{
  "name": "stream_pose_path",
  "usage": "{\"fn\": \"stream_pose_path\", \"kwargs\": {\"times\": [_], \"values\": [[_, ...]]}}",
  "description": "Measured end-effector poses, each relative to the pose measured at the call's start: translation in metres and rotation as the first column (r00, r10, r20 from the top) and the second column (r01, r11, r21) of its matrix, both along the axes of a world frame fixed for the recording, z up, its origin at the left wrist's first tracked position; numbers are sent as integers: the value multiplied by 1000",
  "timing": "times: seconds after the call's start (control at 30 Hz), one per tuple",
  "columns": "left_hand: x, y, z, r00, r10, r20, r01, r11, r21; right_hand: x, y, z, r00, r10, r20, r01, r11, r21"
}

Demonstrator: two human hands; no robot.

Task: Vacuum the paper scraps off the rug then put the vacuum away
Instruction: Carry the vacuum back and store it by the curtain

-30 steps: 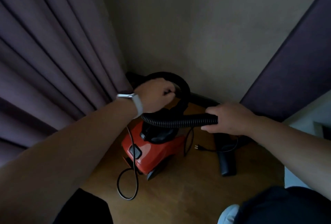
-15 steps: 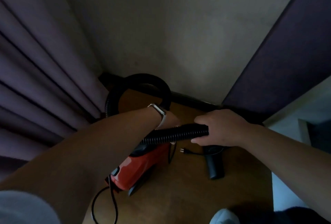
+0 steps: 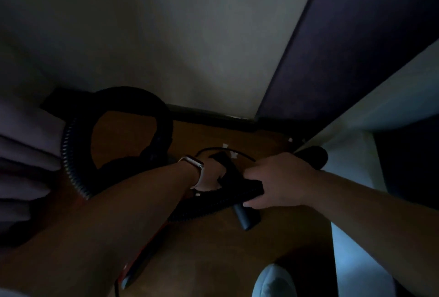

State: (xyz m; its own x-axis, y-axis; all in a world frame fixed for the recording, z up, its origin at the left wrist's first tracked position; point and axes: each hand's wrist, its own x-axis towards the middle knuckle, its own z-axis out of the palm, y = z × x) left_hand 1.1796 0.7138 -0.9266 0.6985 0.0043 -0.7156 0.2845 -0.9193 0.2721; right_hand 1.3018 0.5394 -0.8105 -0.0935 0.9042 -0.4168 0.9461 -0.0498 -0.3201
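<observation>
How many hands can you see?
2. The left hand is in the middle, past the watch; its fingers are too dark to tell. The right hand beside it grips the hose.

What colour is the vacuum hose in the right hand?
Black and ribbed: the hose gripped by the right hand, seen in the dim head view.

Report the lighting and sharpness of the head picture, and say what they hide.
Head view: badly underexposed, only the wall catches light; the black hose melts into shadow near the left hand, whose grip cannot be read; the right hand holding the hose is soft with slight blur; wide-angle distortion slants the wall edges.
</observation>
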Motion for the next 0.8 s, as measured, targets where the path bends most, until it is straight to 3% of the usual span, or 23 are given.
{"fn": "stream_pose_path", "kwargs": {"times": [0.4,0.53,0.63,0.67,0.73,0.8], "values": [[-3,-1,-64,999,40,-19,-42,996,-78,5,-15,-32,996,-55,-63,48,993,-112],[-10,-5,-65,993,-64,-102,61,998,-24,2,-15,-35,996,-61,-58,53,990,-131],[-20,-11,-77,984,-139,-107,155,975,158,2,-16,-40,997,-40,-68,30,990,-136],[-24,-13,-82,992,-95,-81,109,975,192,2,-16,-41,997,-36,-68,27,991,-134],[-26,-16,-78,1000,-3,9,2,989,147,3,-16,-41,998,-34,-60,27,992,-120],[-22,-18,-60,998,55,29,-55,998,-19,3,-15,-37,997,-43,-64,36,994,-104]]}}
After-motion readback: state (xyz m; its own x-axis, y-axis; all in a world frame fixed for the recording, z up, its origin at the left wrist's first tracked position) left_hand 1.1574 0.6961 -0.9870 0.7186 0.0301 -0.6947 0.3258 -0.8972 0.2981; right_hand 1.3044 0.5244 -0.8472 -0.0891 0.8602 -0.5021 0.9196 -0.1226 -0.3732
